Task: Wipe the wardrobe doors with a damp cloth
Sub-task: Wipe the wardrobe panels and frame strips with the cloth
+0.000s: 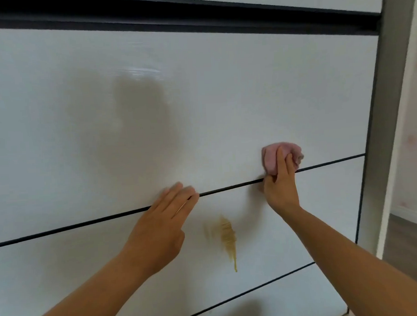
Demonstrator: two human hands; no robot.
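The left hand (158,230) reaches in from the lower left on a bare forearm, laid flat on the glossy white door (79,116) with its back to the camera. Its fingers (178,198) are straight and close together, holding nothing, and their tips lie across the thin dark seam (73,225) that runs at a slant between two panels; the thumb is spread a little below them, on the lower panel. Just right of that hand, on the lower panel, a yellowish-brown stain (227,239) streaks downward and tapers to a drip. Further right, the right hand (280,185) comes up from the lower right corner, the forearm rising steeply and the wrist nearly straight. Its fingers are curled around a bunched pink cloth (281,157), index finger stretched up over the wad and the thumb pinching from the left side at the seam. The cloth is pressed against the door directly above the seam, its lower edge meeting it, well right of the stain. A grey frame (382,124) borders the door on the right, and a strip of wood floor (409,239) shows beyond it.
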